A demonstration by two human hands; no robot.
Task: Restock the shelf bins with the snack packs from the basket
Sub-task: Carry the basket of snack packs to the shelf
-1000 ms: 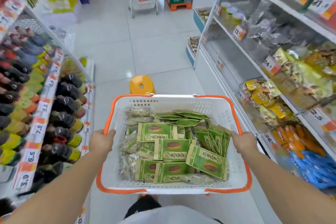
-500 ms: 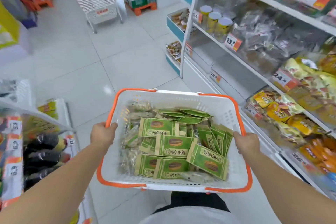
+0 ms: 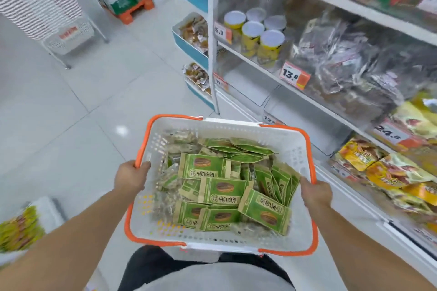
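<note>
A white plastic basket (image 3: 264, 133) with an orange rim is carried in front of me at waist height. It holds several green snack packs (image 3: 221, 190) printed with a seed picture, plus some clear-wrapped packs along its left side. My left hand (image 3: 131, 177) grips the basket's left rim. My right hand (image 3: 314, 192) grips the right rim. On the right stands a white shelf unit (image 3: 257, 59) with clear bins; two bins on the lower level, beside the corner post, look bare inside (image 3: 248, 87).
The shelf holds yellow canisters (image 3: 260, 38), dark bagged goods (image 3: 350, 66) and yellow snack bags (image 3: 387, 172). Blue end bins (image 3: 189, 47) of snacks hang on the shelf's end. A stack of baskets on a wheeled stand (image 3: 63, 35) and an orange pallet with boxed goods (image 3: 132, 10) stand further along the tiled floor.
The view has swung right and come closer to the right-hand shelf; the bottle shelf on the left has left the frame. Both hands keep the same hold on the basket.
</note>
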